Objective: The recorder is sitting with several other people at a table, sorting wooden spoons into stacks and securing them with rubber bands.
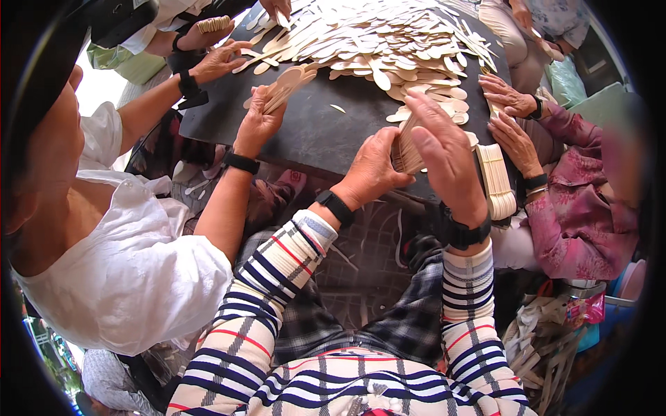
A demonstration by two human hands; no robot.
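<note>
Wooden spoons (406, 149), a stack clamped between left hand (371, 170) and right hand (444, 149) at the dark desk's (319, 128) near edge; uncountable pile (388, 38) across its far side.

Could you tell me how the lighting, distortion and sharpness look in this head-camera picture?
Head view: even daylight, with the pale flat wooden spoons bright on the dark round tabletop but not glaring; fisheye bends the table edge and leaves black corners; the left hand and right hand, holding a stack of spoons between them, are sharp; the rim is softer, notably the pink sleeve.
</note>
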